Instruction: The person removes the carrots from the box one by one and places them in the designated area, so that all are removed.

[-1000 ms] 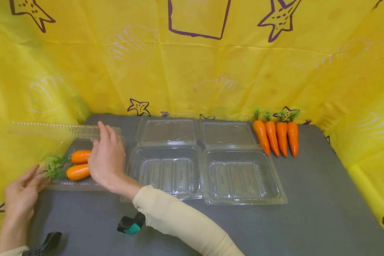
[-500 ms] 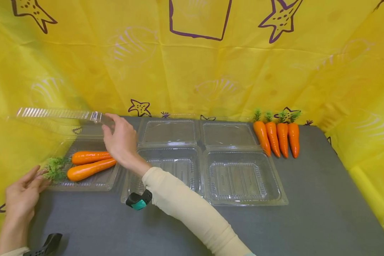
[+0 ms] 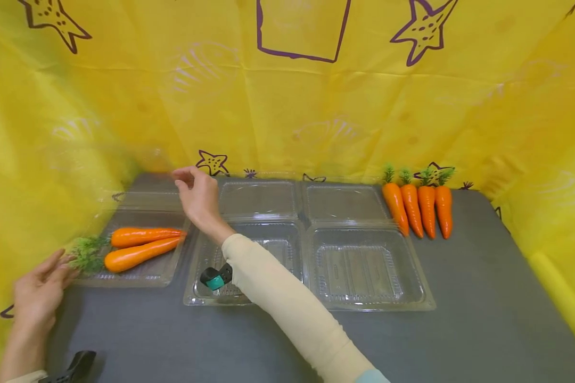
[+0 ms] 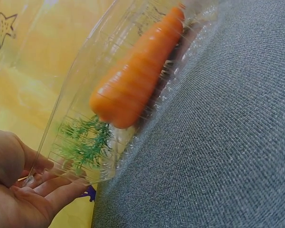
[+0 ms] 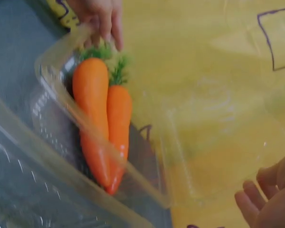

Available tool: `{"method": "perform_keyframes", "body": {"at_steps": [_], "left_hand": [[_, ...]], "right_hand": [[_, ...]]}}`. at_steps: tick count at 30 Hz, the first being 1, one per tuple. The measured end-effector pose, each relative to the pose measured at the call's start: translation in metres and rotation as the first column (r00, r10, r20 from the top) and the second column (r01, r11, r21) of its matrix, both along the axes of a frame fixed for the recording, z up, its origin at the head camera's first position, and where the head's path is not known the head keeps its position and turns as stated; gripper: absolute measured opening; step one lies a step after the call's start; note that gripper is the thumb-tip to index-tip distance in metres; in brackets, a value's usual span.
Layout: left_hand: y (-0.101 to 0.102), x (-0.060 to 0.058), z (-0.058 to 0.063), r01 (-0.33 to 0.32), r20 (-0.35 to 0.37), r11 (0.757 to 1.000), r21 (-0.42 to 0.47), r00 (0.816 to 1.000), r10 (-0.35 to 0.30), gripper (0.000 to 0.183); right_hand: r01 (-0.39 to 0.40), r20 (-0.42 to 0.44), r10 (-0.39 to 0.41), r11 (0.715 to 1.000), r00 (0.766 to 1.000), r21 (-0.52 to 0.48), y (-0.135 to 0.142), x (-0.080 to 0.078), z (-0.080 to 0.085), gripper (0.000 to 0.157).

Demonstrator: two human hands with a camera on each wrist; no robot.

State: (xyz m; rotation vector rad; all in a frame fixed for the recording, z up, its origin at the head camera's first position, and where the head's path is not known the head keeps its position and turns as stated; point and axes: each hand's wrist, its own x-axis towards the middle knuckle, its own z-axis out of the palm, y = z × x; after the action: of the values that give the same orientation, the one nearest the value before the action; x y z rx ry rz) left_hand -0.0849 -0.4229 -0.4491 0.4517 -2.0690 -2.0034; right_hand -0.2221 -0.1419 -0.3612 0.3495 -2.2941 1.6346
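Note:
At the far left, two orange carrots (image 3: 144, 252) with green tops lie in a clear plastic clamshell container (image 3: 158, 279). My left hand (image 3: 40, 290) grips its near left corner; in the left wrist view, thumb and fingers (image 4: 61, 192) close around the rim beside the carrot greens. My right hand (image 3: 198, 197) is raised over the container's right back side, its fingertips pinching the edge of the raised lid (image 3: 148, 157). The lid is faint and blurred against the yellow cloth. In the right wrist view, curled fingers (image 5: 254, 194) show at the lid's side.
Two more clear containers, a middle one (image 3: 189, 298) and a right one (image 3: 426, 303), stand open with lids folded back. Several carrots (image 3: 426, 210) lie in a row at the back right of the grey table (image 3: 479, 298). Yellow patterned cloth (image 3: 287, 106) hangs behind and at both sides.
My right hand has moved back and to the right, swinging the lid up and backward off the carrots, which show in full now. The left hand has stayed at the container's corner.

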Motion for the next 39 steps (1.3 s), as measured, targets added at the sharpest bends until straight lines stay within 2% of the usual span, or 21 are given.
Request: {"method": "perform_keyframes", "body": {"at_steps": [4, 9, 16, 24, 28, 29, 33, 39], "left_hand": [[-0.001, 0.001, 0.002, 0.034, 0.002, 0.997, 0.062, 0.999, -0.034, 0.058], [-0.002, 0.003, 0.003, 0.048, 0.029, 0.998, 0.044, 0.998, -0.049, 0.059], [-0.004, 0.004, -0.001, 0.062, 0.062, 0.997, 0.035, 0.996, -0.064, 0.061], [-0.006, 0.001, 0.001, 0.061, 0.068, 0.998, 0.029, 0.996, -0.063, 0.061], [-0.005, 0.002, 0.002, 0.066, 0.056, 0.997, 0.033, 0.996, -0.068, 0.061], [-0.004, 0.002, 0.002, 0.067, 0.050, 0.997, 0.037, 0.996, -0.069, 0.061], [-0.002, 0.003, 0.003, 0.063, 0.031, 0.996, 0.060, 0.997, -0.065, 0.059], [-0.001, 0.005, 0.006, 0.036, 0.059, 0.997, 0.066, 0.997, -0.040, 0.059]], "right_hand": [[-0.019, -0.004, 0.018, 1.000, 1.000, -0.011, 0.001, -0.011, -0.005, 0.015], [-0.003, 0.012, 0.003, 1.000, 1.000, -0.013, -0.001, -0.015, -0.013, 0.024], [0.014, 0.108, -0.013, 1.000, 0.994, -0.016, -0.002, -0.014, -0.027, 0.039], [0.003, 0.202, -0.024, 0.995, 0.979, 0.101, 0.002, -0.019, -0.029, 0.037], [-0.030, 0.250, -0.004, 0.991, 0.968, 0.134, 0.002, -0.018, -0.028, 0.014], [-0.035, 0.258, -0.002, 0.990, 0.966, 0.139, 0.002, -0.018, -0.028, 0.015], [-0.036, 0.287, -0.017, 0.983, 0.958, 0.179, 0.002, -0.016, -0.027, 0.042], [-0.043, 0.293, -0.046, 0.956, 0.955, 0.291, 0.002, -0.015, -0.026, 0.049]]}}
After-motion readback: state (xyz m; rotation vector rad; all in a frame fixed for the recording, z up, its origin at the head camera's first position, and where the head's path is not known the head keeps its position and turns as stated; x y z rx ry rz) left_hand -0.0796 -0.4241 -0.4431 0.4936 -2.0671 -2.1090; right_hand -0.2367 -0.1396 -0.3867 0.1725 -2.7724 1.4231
